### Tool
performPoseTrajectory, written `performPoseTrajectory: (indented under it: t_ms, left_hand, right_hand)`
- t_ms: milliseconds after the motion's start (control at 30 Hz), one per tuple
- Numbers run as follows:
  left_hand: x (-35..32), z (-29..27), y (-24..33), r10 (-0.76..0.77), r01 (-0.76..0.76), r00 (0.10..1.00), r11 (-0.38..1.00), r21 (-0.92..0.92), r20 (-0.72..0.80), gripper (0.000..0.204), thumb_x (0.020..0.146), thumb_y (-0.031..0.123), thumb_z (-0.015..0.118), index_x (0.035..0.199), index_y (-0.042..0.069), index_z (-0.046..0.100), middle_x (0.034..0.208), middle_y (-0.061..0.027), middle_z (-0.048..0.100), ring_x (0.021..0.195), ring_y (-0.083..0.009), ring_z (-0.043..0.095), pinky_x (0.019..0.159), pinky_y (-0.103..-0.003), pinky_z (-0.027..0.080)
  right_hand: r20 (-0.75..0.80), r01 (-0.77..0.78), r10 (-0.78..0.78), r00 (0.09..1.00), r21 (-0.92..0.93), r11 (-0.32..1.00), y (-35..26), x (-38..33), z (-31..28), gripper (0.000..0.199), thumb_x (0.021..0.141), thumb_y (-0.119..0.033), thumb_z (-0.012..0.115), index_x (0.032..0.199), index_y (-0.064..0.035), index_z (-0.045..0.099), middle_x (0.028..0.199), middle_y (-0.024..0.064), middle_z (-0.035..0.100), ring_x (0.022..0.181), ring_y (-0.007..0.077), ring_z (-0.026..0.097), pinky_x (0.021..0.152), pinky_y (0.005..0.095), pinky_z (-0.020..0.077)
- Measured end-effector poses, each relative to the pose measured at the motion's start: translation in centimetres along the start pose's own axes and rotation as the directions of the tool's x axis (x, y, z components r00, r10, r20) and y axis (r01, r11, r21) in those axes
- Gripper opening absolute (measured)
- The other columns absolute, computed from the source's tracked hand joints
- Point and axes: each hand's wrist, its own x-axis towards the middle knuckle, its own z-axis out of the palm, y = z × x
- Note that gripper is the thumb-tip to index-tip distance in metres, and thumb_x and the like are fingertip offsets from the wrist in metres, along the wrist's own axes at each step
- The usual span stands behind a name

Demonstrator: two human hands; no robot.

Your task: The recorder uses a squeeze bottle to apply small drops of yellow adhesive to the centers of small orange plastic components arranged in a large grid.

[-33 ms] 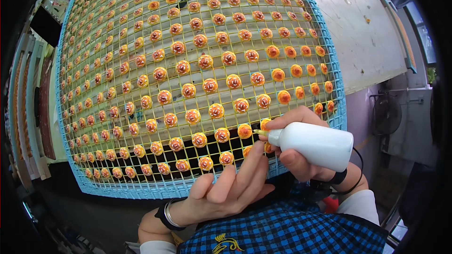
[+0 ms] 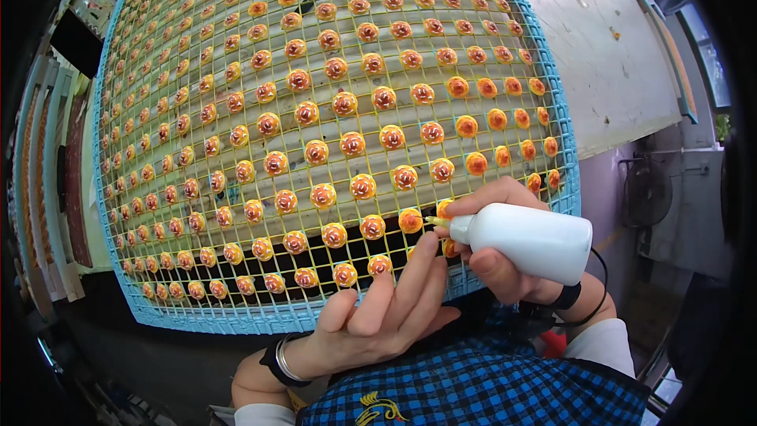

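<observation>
My right hand (image 2: 505, 272) grips a white squeeze bottle (image 2: 527, 242) lying on its side, its thin nozzle pointing left. The nozzle tip is right beside a small bun-shaped piece (image 2: 410, 221), orange on top with a yellow edge. My left hand (image 2: 386, 315) is palm up with fingers stretched out and apart, one fingertip just below the nozzle; nothing is in it. Many such pieces sit in rows on a blue-edged mesh rack (image 2: 296, 322). Those to the left, like one piece (image 2: 373, 226), carry white dashes; several at the right, like another piece (image 2: 475, 163), are plain orange.
Beyond the rack's right edge lies a pale tabletop (image 2: 607, 55). A dark fan (image 2: 648, 189) stands farther right. Several long frames (image 2: 47, 158) lean at the left. A checked blue apron (image 2: 457, 379) is close below my hands.
</observation>
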Motion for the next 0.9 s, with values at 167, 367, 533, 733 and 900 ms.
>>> performPoseTrajectory:
  t_ms: [167,367,533,733,900]
  left_hand:
    - [-0.36,0.38,0.18,-0.068,0.073,0.99,0.997,-0.036,0.124,0.054,0.077,0.058,0.048,0.102,0.013,0.061,0.114,0.0026,0.057,0.091,-0.0107,0.033,0.08,-0.027,0.021]
    - [-0.48,0.79,0.19,-0.062,0.059,0.994,0.997,0.046,0.087,0.047,0.081,0.057,0.04,0.099,0.019,0.061,0.11,0.0056,0.059,0.089,-0.0102,0.035,0.082,-0.029,0.023]
    - [-0.15,0.56,0.03,-0.045,0.048,0.993,0.999,-0.025,0.105,0.052,0.08,0.055,0.047,0.104,0.011,0.061,0.114,0.0012,0.057,0.089,-0.0105,0.032,0.079,-0.028,0.021]
    - [-0.23,0.61,0.13,-0.059,0.061,0.993,0.998,-0.025,0.105,0.052,0.08,0.055,0.047,0.105,0.011,0.06,0.115,0.0012,0.056,0.088,-0.0106,0.032,0.078,-0.028,0.021]
    - [-0.26,0.71,0.1,-0.058,0.061,0.993,0.998,-0.032,0.106,0.051,0.08,0.055,0.048,0.103,0.011,0.061,0.115,0.0013,0.056,0.088,-0.0106,0.032,0.078,-0.028,0.021]
  right_hand:
    - [0.008,-0.012,0.012,1.0,0.004,1.0,0.18,0.09,0.22,0.025,0.078,-0.022,0.064,0.085,0.0011,0.059,0.084,0.0126,0.058,0.068,0.0192,0.06,0.056,0.0256,0.0474]
    - [0.009,-0.05,0.049,0.999,0.047,0.998,0.31,0.23,0.37,0.023,0.077,-0.019,0.065,0.087,0.0018,0.059,0.085,0.0129,0.058,0.07,0.0194,0.061,0.057,0.0261,0.048]
    - [0.006,-0.071,0.071,0.997,0.054,0.996,0.25,0.28,0.42,0.024,0.077,-0.019,0.065,0.088,0.002,0.059,0.085,0.0128,0.059,0.07,0.0196,0.061,0.058,0.0258,0.0481]
    - [0.014,-0.048,0.048,0.999,0.007,0.999,0.32,0.36,0.46,0.025,0.077,-0.02,0.065,0.088,0.0019,0.059,0.085,0.0129,0.059,0.071,0.0196,0.061,0.058,0.0256,0.0482]
    - [0.009,-0.061,0.06,0.998,0.029,0.998,0.24,0.35,0.47,0.024,0.076,-0.019,0.066,0.088,0.0015,0.059,0.085,0.0126,0.059,0.07,0.0191,0.061,0.058,0.025,0.0481]
